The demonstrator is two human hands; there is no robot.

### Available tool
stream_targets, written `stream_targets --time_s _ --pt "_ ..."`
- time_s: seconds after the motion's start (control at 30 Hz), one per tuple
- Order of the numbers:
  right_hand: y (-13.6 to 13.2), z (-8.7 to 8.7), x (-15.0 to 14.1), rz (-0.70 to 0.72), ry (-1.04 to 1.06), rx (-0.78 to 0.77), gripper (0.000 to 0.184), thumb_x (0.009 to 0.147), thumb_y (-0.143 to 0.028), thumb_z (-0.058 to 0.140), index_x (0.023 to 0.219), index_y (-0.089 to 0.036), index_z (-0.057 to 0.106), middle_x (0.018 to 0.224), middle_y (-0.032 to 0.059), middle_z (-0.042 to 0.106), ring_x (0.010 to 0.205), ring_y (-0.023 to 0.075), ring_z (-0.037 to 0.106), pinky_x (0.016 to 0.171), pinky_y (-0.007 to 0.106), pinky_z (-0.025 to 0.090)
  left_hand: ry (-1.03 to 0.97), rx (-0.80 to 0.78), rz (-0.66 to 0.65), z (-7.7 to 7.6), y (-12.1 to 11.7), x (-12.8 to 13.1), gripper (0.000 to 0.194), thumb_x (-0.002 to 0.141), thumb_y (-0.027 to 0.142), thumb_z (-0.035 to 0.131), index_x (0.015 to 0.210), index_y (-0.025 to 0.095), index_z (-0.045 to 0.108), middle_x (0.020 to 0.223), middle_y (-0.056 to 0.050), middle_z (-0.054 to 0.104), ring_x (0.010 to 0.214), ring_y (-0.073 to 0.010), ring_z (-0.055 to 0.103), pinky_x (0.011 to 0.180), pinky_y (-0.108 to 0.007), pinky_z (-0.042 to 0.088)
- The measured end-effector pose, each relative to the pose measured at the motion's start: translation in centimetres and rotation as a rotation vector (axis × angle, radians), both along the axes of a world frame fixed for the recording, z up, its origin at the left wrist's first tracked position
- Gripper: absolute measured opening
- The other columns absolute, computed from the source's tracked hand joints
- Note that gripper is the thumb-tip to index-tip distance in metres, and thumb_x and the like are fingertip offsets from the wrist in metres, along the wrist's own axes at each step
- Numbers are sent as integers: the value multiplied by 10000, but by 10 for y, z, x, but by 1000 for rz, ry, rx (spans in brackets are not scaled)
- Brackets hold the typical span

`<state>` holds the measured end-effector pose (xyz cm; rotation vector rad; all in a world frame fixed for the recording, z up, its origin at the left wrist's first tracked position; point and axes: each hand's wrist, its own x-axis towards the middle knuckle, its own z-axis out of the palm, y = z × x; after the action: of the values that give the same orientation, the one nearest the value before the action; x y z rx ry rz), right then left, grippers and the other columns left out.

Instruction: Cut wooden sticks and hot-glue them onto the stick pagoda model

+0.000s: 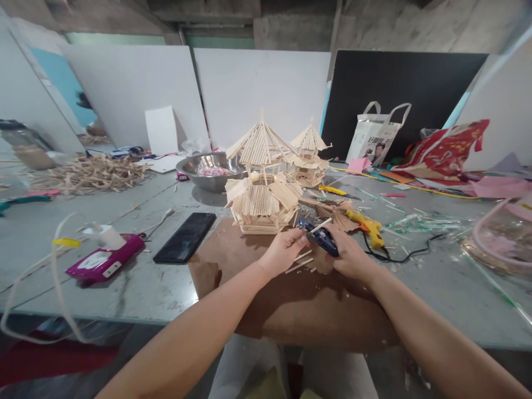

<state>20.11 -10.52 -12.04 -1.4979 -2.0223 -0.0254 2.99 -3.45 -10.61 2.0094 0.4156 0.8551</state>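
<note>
My left hand (279, 256) pinches a thin wooden stick (321, 225), which slants up to the right. Wrapped in my right hand (351, 256) is a dark blue pair of cutters (324, 239), its head by the stick and my left fingertips. Whether the jaws touch the stick cannot be made out. Short cut sticks (300, 266) lie just under my hands on a brown paper sheet (307, 321). Right behind my left hand stands a pavilion model (261, 202) of pale sticks, with a pointed upper roof and a wider lower one.
A second stick pavilion (310, 155) stands behind. Left are a black phone (185, 238), a purple power strip (106, 257), a steel bowl (211, 172) and a stick pile (100, 176). Right are a yellow glue gun (369, 227) with its cord, a yellow-handled knife (332, 190) and a clear plastic bag (499, 238).
</note>
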Motion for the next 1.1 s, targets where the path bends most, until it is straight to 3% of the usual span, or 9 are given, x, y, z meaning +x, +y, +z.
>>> stream_targets --time_s 0.1,0.3,0.4,0.67,0.8,0.97,1.1 --pt "1 1 1 11 3 -17 607 565 -90 429 1163 -129 329 1118 130 479 1009 221 456 845 351 353 31 145 39 1 1 -1 278 798 293 366 743 106 565 637 -21 533 618 -105 470 603 -209 381" --pt "-2 10 -2 64 12 -113 552 560 -92 437 1105 -153 369 1046 106 509 956 215 476 808 344 374 90 632 219 -1 8 -5 232 777 188 348 820 137 570 644 -37 557 583 -108 492 567 -206 376" --pt "-3 11 -4 38 -21 -106 539 572 -110 439 1105 -134 361 1048 126 504 955 230 476 796 357 381 71 703 263 -2 7 -6 232 774 183 345 797 129 569 630 -42 548 566 -109 483 549 -208 370" --pt "-1 5 -4 -98 -144 90 558 614 -137 443 1156 -93 321 1108 173 471 1017 262 443 836 388 364 -17 220 162 -4 0 3 245 789 240 364 767 117 574 625 -14 522 631 -103 462 597 -198 367" --pt "-1 7 -4 -164 -186 105 543 607 -140 454 1137 -87 348 1080 176 485 993 270 455 834 395 365 -73 -34 49 1 -2 2 230 762 299 432 707 116 560 565 13 465 567 -81 414 552 -189 340" --pt "-2 7 -1 -93 -178 91 567 594 -120 445 1151 -112 338 1094 154 485 1023 256 436 837 381 360 -36 -321 -77 6 -5 -3 331 719 442 474 602 133 485 390 77 260 367 -34 214 381 -180 182" --pt "-2 8 1 -32 -125 29 601 576 -98 438 1165 -104 321 1096 155 482 1033 247 429 834 369 354 -15 -377 -115 4 -1 -2 339 705 465 479 615 138 482 388 83 242 358 -34 208 372 -177 180"
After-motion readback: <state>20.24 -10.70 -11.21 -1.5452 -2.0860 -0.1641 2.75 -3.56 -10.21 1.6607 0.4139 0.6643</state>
